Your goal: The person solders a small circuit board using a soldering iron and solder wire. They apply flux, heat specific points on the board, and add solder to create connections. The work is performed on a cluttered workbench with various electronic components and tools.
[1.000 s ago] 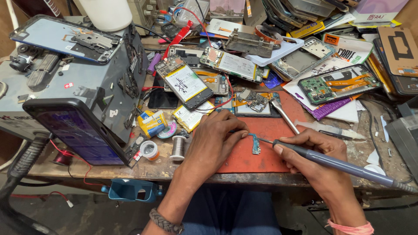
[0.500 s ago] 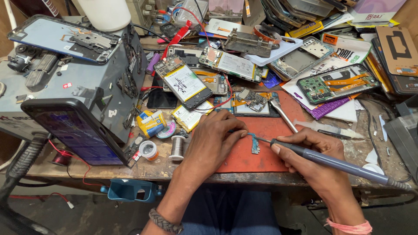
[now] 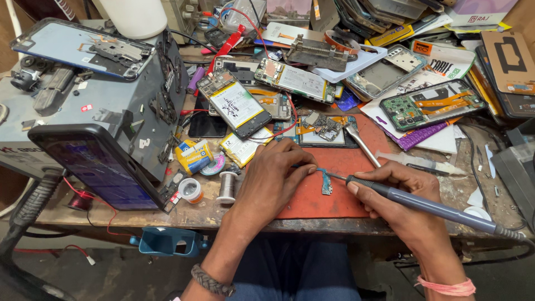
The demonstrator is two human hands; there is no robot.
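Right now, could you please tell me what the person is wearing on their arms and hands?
Both forearms are bare, with no sleeves or gloves. The left hand has a dark braided bracelet at its wrist; the right hand has a thin pink thread band at its wrist. No rings show.

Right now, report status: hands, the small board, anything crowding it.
Left hand pinning small circuit board on red mat. Right hand gripping soldering iron, tip at board. Solder spool and opened phones close by.
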